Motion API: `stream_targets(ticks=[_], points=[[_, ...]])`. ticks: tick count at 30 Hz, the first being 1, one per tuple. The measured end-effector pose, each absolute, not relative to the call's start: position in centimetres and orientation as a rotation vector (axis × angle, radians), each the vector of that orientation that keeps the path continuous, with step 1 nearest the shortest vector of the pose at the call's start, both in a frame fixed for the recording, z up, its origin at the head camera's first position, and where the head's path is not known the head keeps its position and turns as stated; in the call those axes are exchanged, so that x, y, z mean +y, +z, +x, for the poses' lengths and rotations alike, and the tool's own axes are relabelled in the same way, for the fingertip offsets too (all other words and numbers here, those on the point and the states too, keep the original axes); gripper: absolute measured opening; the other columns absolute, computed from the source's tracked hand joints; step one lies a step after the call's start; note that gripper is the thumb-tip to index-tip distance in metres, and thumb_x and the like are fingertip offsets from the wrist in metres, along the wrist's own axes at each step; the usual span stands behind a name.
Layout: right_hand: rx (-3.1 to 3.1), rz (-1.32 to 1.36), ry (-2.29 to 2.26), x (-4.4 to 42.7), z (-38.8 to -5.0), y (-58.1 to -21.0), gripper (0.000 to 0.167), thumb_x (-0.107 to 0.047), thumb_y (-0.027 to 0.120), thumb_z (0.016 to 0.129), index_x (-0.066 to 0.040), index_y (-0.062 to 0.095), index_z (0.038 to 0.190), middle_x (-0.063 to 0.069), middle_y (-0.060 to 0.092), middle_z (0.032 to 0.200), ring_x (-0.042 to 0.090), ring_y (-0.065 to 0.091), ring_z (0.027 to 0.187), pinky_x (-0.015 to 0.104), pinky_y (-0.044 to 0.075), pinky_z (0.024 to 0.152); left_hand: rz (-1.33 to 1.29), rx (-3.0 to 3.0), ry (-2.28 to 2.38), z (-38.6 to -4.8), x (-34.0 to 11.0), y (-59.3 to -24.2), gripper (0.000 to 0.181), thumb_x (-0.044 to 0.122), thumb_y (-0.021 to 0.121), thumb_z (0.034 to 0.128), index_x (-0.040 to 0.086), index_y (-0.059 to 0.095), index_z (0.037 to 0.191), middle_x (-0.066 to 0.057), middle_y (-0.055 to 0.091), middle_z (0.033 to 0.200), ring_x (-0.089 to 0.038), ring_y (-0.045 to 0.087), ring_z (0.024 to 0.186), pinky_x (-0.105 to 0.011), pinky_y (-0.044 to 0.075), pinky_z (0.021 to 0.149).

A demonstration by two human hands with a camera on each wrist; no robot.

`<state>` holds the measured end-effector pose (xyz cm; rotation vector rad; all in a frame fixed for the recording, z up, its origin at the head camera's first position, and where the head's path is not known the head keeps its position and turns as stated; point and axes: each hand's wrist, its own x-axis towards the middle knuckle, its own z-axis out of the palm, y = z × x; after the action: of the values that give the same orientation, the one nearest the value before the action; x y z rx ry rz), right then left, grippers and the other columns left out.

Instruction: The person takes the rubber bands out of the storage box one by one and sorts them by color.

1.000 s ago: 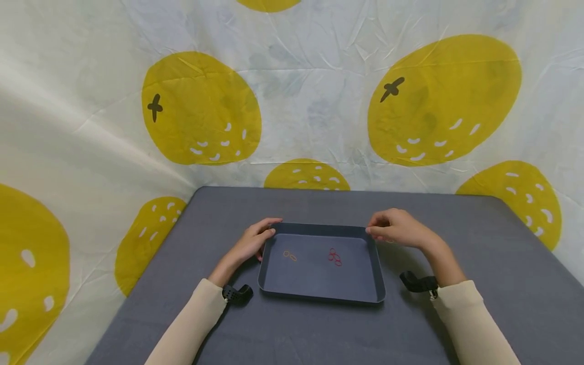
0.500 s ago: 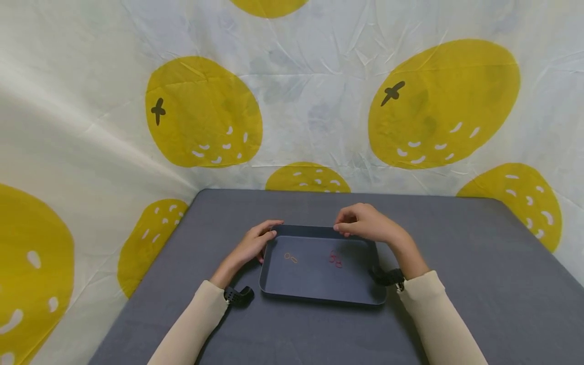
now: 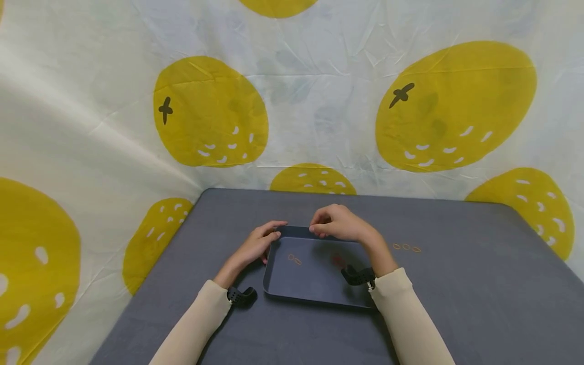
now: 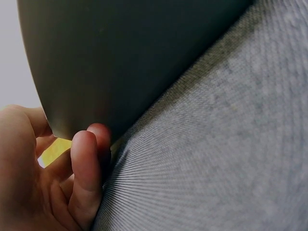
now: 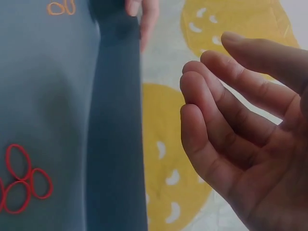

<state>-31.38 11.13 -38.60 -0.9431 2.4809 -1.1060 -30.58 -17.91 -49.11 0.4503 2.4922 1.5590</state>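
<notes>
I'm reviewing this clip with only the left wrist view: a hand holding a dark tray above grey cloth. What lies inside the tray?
Observer: The head and right wrist views show a cluster of red loops and two orange loops in the tray.
Reviewer: Is the right hand holding anything?
Observer: Nothing shows in the right hand in the right wrist view.
Reviewer: Anything lying outside the tray?
Observer: Yes, three orange loops, on the cloth to the tray's right.

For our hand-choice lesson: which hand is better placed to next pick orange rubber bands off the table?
Right hand, likely: it looks empty and nearer those orange rubber bands; the left hand holds the tray.
</notes>
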Motion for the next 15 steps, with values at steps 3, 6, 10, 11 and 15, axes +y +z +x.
stream_targets(ticks=[3, 6, 10, 11, 15], points=[[2.481, -0.945, -1.086, 10.9, -31.4, -39.0, 0.023, -0.024, 0.068, 0.101, -0.004, 0.077, 0.106, 0.011, 0.076, 0.094, 0.025, 0.072, 0.083, 0.031, 0.06, 0.075, 0.438, 2.479, 1.569, -30.6, -17.9, -49.1, 0.041, 0.029, 0.048, 0.1106, 0.031, 0.054, 0.151, -0.017, 0.063, 0.1, -0.018, 0.054, 0.042, -0.038, 0.054, 0.043], [2.47, -0.937, -1.09, 10.8, -31.4, -39.2, 0.023, -0.023, 0.068, 0.101, -0.002, 0.077, 0.107, 0.01, 0.076, 0.093, 0.034, 0.073, 0.087, 0.031, 0.059, 0.072, 0.427, 2.481, 1.57, -30.6, -17.9, -49.1, 0.041, 0.029, 0.049, 0.1105, 0.031, 0.054, 0.151, -0.017, 0.064, 0.101, -0.019, 0.055, 0.042, -0.039, 0.055, 0.043], [2.463, -0.934, -1.078, 10.5, -31.3, -39.3, 0.022, -0.021, 0.068, 0.101, -0.001, 0.077, 0.107, 0.016, 0.076, 0.095, 0.04, 0.072, 0.089, 0.03, 0.058, 0.072, 0.432, 2.492, 1.553, -30.6, -17.9, -49.2, 0.041, 0.03, 0.048, 0.1106, 0.031, 0.053, 0.152, -0.013, 0.068, 0.118, -0.02, 0.058, 0.044, -0.039, 0.055, 0.044], [2.463, -0.943, -1.067, 10.5, -31.4, -39.4, 0.021, -0.021, 0.068, 0.101, -0.002, 0.077, 0.106, 0.016, 0.076, 0.096, 0.038, 0.072, 0.088, 0.03, 0.058, 0.072, 0.433, 2.494, 1.549, -30.7, -17.8, -49.2, 0.041, 0.03, 0.048, 0.1107, 0.031, 0.053, 0.152, -0.013, 0.067, 0.118, -0.02, 0.058, 0.044, -0.039, 0.055, 0.044], [2.457, -0.971, -1.017, 10.1, -31.6, -39.9, 0.02, -0.02, 0.067, 0.101, -0.004, 0.077, 0.106, 0.017, 0.076, 0.094, 0.03, 0.07, 0.081, 0.03, 0.056, 0.072, 0.425, 2.498, 1.545, -30.7, -17.7, -49.3, 0.041, 0.03, 0.048, 0.1107, 0.033, 0.054, 0.151, -0.015, 0.066, 0.119, -0.021, 0.057, 0.044, -0.039, 0.055, 0.044]])
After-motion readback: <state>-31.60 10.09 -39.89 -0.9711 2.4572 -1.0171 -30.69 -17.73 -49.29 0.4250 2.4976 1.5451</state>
